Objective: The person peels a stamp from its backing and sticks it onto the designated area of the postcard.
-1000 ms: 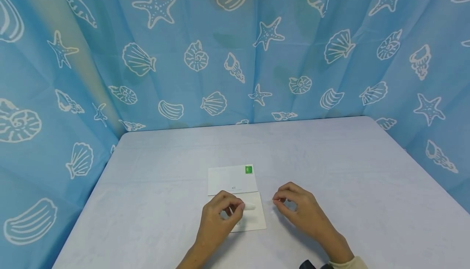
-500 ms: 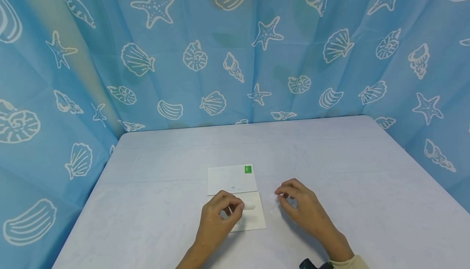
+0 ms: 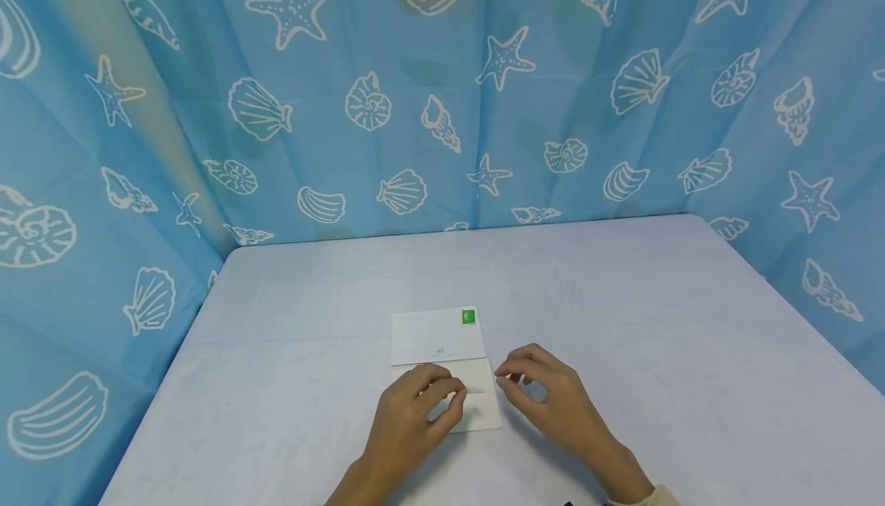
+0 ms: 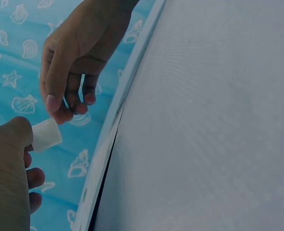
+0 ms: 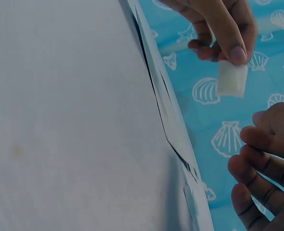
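Note:
My left hand (image 3: 415,411) pinches a small white square piece (image 5: 232,78) between thumb and index finger, above the lower card. Seen nearly edge-on in the head view, the piece looks like a thin pale strip. My right hand (image 3: 553,395) hovers just right of the card with its fingers loosely bent, and nothing shows between them. In the left wrist view its fingertips come right up to the piece's corner. Under the hands lies a cream card (image 3: 487,414), partly covered by my left hand. A white envelope (image 3: 429,337) with a green stamp adjoins its far edge.
The table (image 3: 311,306) wears a pale cloth. Behind it and along both sides hangs a blue curtain (image 3: 415,145) printed with white shells and starfish. A beige sleeve (image 3: 653,497) shows at my right wrist.
My right hand has moved left, closer to the left hand; a clear film seen by its fingertips half a second ago no longer shows. The white piece has turned from broad to nearly edge-on.

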`<state>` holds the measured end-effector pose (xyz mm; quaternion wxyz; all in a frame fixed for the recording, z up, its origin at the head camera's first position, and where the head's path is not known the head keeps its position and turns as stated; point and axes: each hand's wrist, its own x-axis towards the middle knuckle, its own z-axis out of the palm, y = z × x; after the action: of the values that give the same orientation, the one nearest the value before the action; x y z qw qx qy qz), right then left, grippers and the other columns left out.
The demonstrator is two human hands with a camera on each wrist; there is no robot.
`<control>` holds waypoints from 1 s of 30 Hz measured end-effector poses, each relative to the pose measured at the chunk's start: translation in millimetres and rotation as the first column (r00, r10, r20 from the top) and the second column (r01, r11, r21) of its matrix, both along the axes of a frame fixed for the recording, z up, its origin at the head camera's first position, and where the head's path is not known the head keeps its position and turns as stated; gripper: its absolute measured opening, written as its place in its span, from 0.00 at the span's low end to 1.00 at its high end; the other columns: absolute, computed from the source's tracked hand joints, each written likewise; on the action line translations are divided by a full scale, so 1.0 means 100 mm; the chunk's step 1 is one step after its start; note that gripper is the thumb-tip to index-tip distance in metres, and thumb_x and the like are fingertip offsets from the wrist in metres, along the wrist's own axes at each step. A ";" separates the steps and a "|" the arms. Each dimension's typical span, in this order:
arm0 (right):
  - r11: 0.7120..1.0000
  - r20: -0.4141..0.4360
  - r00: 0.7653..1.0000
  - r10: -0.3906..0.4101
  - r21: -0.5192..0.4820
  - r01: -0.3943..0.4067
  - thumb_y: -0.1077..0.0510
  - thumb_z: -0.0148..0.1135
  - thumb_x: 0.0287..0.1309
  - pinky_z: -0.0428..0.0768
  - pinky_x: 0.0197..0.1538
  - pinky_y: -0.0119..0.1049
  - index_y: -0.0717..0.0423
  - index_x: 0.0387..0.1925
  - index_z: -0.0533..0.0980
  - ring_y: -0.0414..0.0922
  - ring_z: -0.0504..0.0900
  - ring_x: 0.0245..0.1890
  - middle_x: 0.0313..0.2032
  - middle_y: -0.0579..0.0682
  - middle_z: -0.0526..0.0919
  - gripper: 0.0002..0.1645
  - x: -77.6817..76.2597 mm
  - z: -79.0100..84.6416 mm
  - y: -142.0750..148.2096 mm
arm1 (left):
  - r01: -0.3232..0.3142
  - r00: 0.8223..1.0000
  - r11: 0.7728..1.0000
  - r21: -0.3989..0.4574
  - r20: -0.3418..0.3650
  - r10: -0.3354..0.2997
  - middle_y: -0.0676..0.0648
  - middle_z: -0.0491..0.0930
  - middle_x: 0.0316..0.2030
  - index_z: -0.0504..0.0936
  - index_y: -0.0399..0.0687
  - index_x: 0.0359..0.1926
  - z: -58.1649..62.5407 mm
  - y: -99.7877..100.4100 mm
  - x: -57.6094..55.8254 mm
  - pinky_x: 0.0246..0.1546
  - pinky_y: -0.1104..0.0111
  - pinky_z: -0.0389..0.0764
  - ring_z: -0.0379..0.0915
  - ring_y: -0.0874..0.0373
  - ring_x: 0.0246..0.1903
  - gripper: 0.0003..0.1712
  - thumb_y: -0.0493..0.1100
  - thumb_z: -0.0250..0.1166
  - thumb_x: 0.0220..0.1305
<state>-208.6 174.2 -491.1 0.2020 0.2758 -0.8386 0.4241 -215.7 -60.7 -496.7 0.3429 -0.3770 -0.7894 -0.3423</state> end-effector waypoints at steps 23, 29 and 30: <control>0.989 -0.207 0.968 0.141 -0.003 -0.145 0.67 0.73 0.55 0.80 0.37 0.27 0.52 0.39 0.85 0.37 0.79 0.36 0.43 0.44 0.80 0.10 0.04 -0.02 -0.13 | 0.089 0.989 0.994 0.057 0.114 -0.095 0.58 0.77 0.37 0.86 0.50 0.35 -0.02 0.02 0.05 0.33 0.79 0.78 0.75 0.67 0.32 0.03 0.41 0.67 0.67; 0.981 -0.331 0.927 0.174 -0.023 -0.193 0.55 0.64 0.67 0.76 0.35 0.22 0.56 0.41 0.87 0.39 0.75 0.36 0.42 0.47 0.81 0.10 0.01 -0.01 -0.12 | 0.065 0.906 0.981 0.183 0.402 -0.135 0.62 0.76 0.38 0.86 0.54 0.35 -0.01 0.02 0.07 0.30 0.72 0.80 0.74 0.67 0.33 0.03 0.43 0.67 0.69; 0.980 -0.345 0.922 0.177 -0.026 -0.198 0.55 0.63 0.67 0.76 0.35 0.22 0.57 0.41 0.87 0.39 0.76 0.36 0.42 0.47 0.81 0.11 0.01 -0.01 -0.12 | 0.063 0.897 0.980 0.189 0.420 -0.139 0.63 0.77 0.38 0.86 0.54 0.35 -0.01 0.03 0.07 0.30 0.72 0.80 0.74 0.67 0.32 0.03 0.43 0.67 0.68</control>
<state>-208.0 161.8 -492.3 0.3112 0.4177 -0.7474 0.4124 -208.4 -58.2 -497.7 0.1729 -0.3019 -0.7925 -0.5009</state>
